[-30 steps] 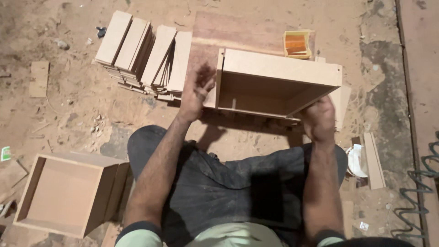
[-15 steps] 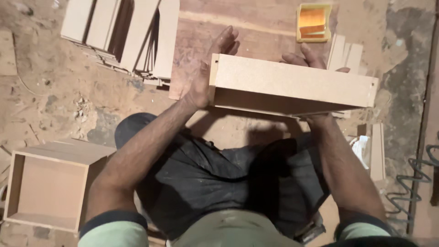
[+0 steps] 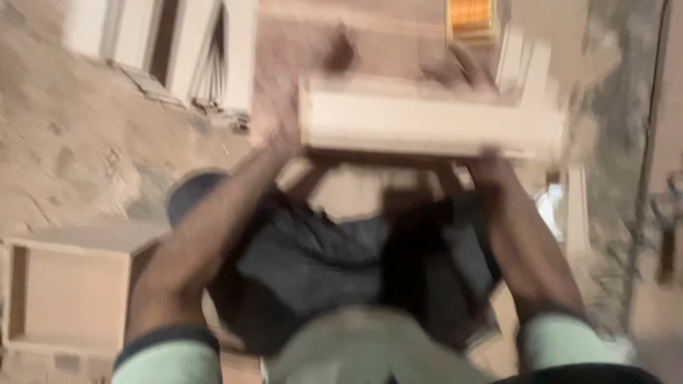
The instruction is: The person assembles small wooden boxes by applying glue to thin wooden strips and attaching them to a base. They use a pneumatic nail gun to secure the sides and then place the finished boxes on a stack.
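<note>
Wooden box (image 3: 427, 124), pale and open-framed, is held up between both hands in front of the person's lap, its long side turned toward the camera (the whole picture is smeared with motion blur). Below it spreads the dusty floor (image 3: 85, 156), sandy brown and littered with scraps. At the lower left sits a second box (image 3: 67, 291) of the same pale board, open side up, well apart from the held one. A stack of boards (image 3: 178, 50) stands on edge at the upper left, just beyond the left hand. The left hand (image 3: 281, 121) presses flat against the held box's left end, palm in, fingers stretched up along the board. The right hand (image 3: 491, 167) grips under the box's right end; how its fingers curl I cannot tell through the blur. A small orange and yellow packet (image 3: 471, 18) lies on the floor past the box, near the top edge.
</note>
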The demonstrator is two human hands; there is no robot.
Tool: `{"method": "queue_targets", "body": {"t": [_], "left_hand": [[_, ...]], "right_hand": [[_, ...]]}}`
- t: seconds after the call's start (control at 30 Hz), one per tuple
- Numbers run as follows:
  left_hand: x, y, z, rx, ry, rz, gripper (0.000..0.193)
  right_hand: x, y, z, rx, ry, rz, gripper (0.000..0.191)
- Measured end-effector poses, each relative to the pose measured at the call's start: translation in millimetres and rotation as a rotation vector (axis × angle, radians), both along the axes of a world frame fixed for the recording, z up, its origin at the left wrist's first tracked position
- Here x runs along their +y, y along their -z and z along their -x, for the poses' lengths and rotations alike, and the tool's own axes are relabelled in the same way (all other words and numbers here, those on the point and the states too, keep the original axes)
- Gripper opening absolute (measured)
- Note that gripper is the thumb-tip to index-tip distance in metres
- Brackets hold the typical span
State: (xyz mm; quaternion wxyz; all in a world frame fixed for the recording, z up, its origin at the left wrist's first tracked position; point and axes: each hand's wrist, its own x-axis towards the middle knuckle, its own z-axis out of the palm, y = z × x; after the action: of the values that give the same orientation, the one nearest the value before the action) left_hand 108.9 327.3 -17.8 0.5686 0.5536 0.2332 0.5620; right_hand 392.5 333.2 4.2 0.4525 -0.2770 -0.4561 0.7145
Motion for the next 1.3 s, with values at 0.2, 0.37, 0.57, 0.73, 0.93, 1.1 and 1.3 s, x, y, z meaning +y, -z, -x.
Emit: {"method": "queue_targets", "body": {"t": [0.2,0.37,0.57,0.73,0.93,1.1,1.3], "left_hand": [[6,37,-2,-0.082,0.006,0.058,0.1],[10,33,-5,-0.21,0.014,0.134,0.102],[-6,-7,20,-0.024,-0.388,-0.02,0.085],[-42,-72,57,0.239,-0.233,-0.218,0.067],[-41,-134,51,0.646,-0.376,-0.526,0.032],[-45,-139,45,0.608,-0.371,-0.467,0.027],[-44,-141,47,0.717,-0.395,-0.574,0.023]], "right_hand": [[22,37,-7,-0.608,0.116,-0.489,0.086],[32,46,-3,0.47,-0.033,0.171,0.064],[18,16,-31,0.121,0.398,0.107,0.05],[-21,6,-70,-0.724,0.038,-0.428,0.07],[-32,3,-51,-1.067,0.078,-0.422,0.07],[-30,6,-55,-1.034,0.061,-0.352,0.065],[-30,13,-60,-1.009,0.027,-0.348,0.066]]}}
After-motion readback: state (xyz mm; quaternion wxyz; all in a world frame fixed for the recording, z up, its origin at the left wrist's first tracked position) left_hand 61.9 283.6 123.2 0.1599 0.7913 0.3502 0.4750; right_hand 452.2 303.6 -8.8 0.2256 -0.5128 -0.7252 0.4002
